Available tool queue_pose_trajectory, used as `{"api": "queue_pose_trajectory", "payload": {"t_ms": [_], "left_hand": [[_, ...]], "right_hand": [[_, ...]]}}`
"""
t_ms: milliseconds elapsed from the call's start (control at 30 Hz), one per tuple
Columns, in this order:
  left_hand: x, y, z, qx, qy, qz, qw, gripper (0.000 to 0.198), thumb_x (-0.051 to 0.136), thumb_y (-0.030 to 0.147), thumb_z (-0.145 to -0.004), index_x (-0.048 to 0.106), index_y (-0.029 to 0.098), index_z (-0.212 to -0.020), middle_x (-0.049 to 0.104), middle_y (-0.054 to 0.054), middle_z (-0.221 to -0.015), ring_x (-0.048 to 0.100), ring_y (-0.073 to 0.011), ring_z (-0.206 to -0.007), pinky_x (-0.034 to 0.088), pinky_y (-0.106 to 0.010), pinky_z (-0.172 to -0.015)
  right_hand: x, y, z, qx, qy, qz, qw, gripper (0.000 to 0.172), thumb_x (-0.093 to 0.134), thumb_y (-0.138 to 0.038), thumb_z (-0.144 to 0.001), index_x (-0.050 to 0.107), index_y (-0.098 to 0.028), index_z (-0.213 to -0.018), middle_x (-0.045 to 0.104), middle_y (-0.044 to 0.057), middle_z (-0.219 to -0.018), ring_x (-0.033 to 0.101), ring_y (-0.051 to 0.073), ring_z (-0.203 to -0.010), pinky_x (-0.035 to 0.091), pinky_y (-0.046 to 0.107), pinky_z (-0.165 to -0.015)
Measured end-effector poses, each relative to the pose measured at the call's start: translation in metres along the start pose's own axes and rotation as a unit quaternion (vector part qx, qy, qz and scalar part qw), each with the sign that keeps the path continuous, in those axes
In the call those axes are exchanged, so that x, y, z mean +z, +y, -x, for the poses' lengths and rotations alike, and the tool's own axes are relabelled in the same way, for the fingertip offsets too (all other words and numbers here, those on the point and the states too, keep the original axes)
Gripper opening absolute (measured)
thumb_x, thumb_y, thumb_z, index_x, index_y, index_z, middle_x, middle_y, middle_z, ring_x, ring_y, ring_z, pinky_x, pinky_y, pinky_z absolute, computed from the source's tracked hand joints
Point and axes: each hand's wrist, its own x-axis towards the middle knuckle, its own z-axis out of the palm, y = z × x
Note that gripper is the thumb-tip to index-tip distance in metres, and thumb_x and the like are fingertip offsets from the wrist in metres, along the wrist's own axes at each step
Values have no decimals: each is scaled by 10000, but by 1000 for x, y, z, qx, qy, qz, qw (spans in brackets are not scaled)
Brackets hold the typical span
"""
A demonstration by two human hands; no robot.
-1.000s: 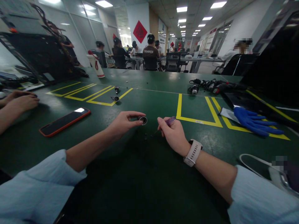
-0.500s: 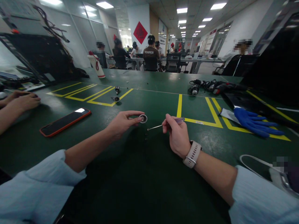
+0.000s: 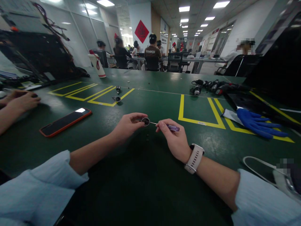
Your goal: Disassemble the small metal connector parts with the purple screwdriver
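Observation:
Between its fingertips, my left hand (image 3: pixel 129 125) grips a small round metal part (image 3: pixel 145 121), its open face turned to the right. My right hand (image 3: pixel 173 138) is closed on a screwdriver (image 3: pixel 173 127) with a clear purple handle. The thin shaft points left, and its tip is at the opening of the round part; exactly what it touches inside is too small to see. Two tiny dark pieces, perhaps screws or nuts (image 3: pixel 147 139), lie on the green table (image 3: pixel 150 179) just below the round part.
A phone in a red case (image 3: pixel 66 122) lies at left, near another person's hands (image 3: pixel 25 101). Two metal parts (image 3: pixel 117 99) sit by yellow tape. At right are a blue glove (image 3: pixel 256 122), corded tools (image 3: pixel 196 90) and a white cable (image 3: pixel 249 166). A white cup (image 3: pixel 97 65) stands behind.
My right hand has moved left, bringing the screwdriver tip from above the tiny pieces up to the round part's opening. My left hand has turned the part slightly.

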Motion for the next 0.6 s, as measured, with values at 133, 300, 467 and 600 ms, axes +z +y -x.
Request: {"api": "queue_pose_trajectory", "payload": {"t_ms": [133,300,467,600], "left_hand": [[3,3,3,7,18,5,1000,326,722,219,-641,670,153,-956,697,-64,-989,649,-198,-902,477,-380,-896],[5,3,6,4,36,30,999,308,740,228,-617,665,153,-906,708,-47,-875,664,-194,-834,501,-366,-840],[5,-1,5,18,63,30,997,286,749,223,-596,658,144,-855,704,-47,-860,665,-179,-780,516,-346,-799],[6,0,5,15,76,30,997,280,752,217,-588,659,134,-839,700,-44,-840,664,-176,-781,514,-343,-803]], "right_hand": [[3,-3,2,-34,-3,55,998,155,533,-271,-875,632,-207,-773,633,21,-753,567,169,-733,446,327,-689],[6,-5,3,-78,-20,81,993,134,544,-240,-866,629,-197,-772,641,32,-740,566,174,-727,449,331,-684],[7,-7,4,-102,-41,101,989,119,536,-226,-871,621,-203,-791,648,30,-764,563,171,-732,447,333,-694],[7,-8,4,-118,-41,119,985,135,527,-219,-875,621,-182,-786,637,42,-746,560,177,-723,438,340,-693]]}}
